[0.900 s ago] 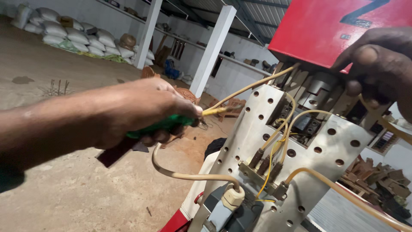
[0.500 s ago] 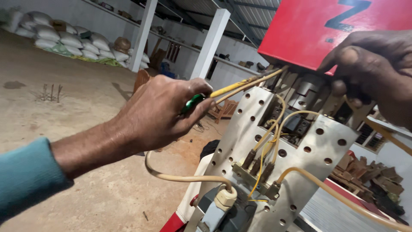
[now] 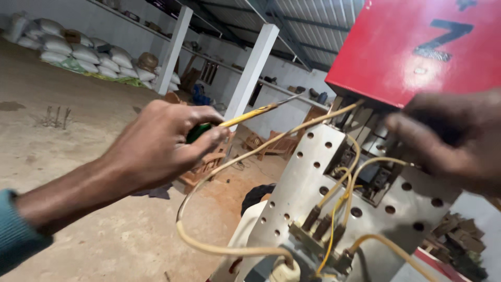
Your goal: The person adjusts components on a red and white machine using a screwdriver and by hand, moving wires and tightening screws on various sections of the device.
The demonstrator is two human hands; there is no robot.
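Yellow along its shaft and green at the handle, the screwdriver (image 3: 237, 117) sits clamped in the left hand (image 3: 162, 143), fingers curled tight round the handle with the thumb pressed along it. It is up in the air to the left of the metal plate (image 3: 313, 188), its long axis slanting up and to the right, the bare metal tip aimed toward the underside of the red box (image 3: 412, 47) and stopping a little short of it. Between the tip and the box there is open air, and the space under the hand is free down to the floor. A pale yellow wire (image 3: 219, 245) loops below the left hand, running from the top of the plate down and round to the fittings at its foot, passing near the knuckles. The plate is grey, punched with round holes, with thinner yellow wires (image 3: 339, 198) and dark parts mounted on it. The right hand (image 3: 449, 141) is blurred, resting at the upper right edge of the plate just below the red box; whether it grips anything I cannot tell. Beyond lies a bare dirt floor (image 3: 78, 156), white pillars (image 3: 250, 73), stacked sacks (image 3: 68, 52) along the far wall, and a corrugated roof overhead.
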